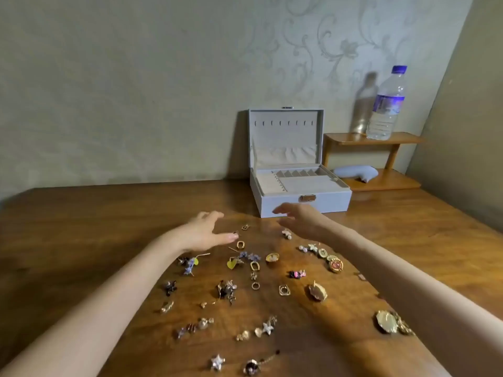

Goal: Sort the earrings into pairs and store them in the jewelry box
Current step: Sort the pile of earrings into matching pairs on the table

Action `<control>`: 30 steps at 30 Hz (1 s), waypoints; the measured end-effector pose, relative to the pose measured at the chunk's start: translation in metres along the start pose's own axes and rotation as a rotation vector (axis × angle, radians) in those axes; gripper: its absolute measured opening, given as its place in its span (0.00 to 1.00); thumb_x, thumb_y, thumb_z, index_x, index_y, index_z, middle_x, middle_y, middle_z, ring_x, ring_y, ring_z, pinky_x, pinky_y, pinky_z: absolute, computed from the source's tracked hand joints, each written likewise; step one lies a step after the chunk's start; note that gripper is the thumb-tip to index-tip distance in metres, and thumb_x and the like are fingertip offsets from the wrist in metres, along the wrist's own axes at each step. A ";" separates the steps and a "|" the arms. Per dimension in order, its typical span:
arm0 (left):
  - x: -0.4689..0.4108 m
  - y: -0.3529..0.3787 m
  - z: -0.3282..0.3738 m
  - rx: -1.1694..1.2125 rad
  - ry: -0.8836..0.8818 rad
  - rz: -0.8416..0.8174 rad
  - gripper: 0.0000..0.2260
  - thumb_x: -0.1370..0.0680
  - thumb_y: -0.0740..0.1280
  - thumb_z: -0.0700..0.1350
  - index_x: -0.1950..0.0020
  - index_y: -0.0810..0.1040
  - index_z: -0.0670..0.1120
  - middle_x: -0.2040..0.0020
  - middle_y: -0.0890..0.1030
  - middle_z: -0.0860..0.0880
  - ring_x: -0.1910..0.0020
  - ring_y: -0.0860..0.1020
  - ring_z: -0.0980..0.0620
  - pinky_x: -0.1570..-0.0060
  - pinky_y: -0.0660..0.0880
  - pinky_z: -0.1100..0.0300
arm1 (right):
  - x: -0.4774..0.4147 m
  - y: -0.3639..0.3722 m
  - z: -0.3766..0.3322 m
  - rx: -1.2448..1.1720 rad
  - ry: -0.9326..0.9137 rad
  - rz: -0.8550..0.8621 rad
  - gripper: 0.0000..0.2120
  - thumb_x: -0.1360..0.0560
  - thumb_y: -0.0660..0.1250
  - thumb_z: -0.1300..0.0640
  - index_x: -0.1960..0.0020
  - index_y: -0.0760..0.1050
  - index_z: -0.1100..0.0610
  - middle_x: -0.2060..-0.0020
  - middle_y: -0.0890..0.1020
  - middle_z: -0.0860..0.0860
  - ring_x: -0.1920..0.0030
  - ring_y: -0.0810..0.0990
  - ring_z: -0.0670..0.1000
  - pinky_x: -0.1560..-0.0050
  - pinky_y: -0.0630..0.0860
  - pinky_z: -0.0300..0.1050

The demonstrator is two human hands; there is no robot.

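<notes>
Several loose earrings lie scattered on the wooden table [81, 221], among them a yellow heart [232, 263], a white star [217, 361], a round pink and gold one [335, 265] and a gold shell [386, 321]. The pale blue jewelry box [300, 204] stands open at the back, its beige compartments showing no earrings. My left hand [204, 232] hovers over the far earrings with straight fingers, its thumb tip near a small gold piece [236, 234]. My right hand [298, 220] hovers, slightly blurred, just in front of the box, fingers spread. Neither hand holds anything.
A small wooden shelf [375, 138] stands right of the box with a water bottle [386, 104] on top and a pale cushion [356, 172] beneath. The wall runs close behind the box, and a second wall closes the right side.
</notes>
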State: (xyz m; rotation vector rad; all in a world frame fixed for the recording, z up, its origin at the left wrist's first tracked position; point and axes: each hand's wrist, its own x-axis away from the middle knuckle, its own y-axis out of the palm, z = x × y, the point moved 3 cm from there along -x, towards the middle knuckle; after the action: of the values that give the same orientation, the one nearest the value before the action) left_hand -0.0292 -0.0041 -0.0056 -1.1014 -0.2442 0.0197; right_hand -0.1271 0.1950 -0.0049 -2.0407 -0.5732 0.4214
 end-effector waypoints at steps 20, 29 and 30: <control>0.064 0.016 -0.027 0.009 0.173 -0.028 0.57 0.45 0.52 0.80 0.24 0.40 0.54 0.24 0.38 0.53 0.25 0.43 0.48 0.27 0.46 0.42 | 0.082 -0.026 0.029 -0.102 0.059 0.074 0.21 0.21 0.59 0.48 0.32 0.70 0.56 0.34 0.74 0.54 0.38 0.75 0.53 0.40 0.71 0.45; 0.102 0.040 -0.042 -0.226 0.147 -0.375 0.59 0.46 0.60 0.76 0.27 0.32 0.56 0.27 0.29 0.54 0.35 0.30 0.56 0.32 0.33 0.53 | 0.100 -0.008 0.060 0.094 0.272 -0.047 0.29 0.22 0.59 0.44 0.25 0.59 0.56 0.29 0.67 0.56 0.31 0.68 0.55 0.34 0.65 0.46; 0.102 0.045 -0.034 -0.220 0.153 -0.345 0.57 0.45 0.57 0.76 0.26 0.32 0.55 0.27 0.29 0.53 0.37 0.30 0.57 0.32 0.34 0.52 | 0.100 -0.003 0.052 0.079 0.259 -0.047 0.30 0.22 0.59 0.44 0.25 0.59 0.57 0.28 0.66 0.56 0.30 0.67 0.55 0.33 0.64 0.46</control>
State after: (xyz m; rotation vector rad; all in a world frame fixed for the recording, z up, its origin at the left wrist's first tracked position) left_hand 0.0813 0.0003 -0.0405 -1.2595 -0.3008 -0.4059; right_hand -0.0713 0.2881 -0.0346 -1.9631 -0.4385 0.1454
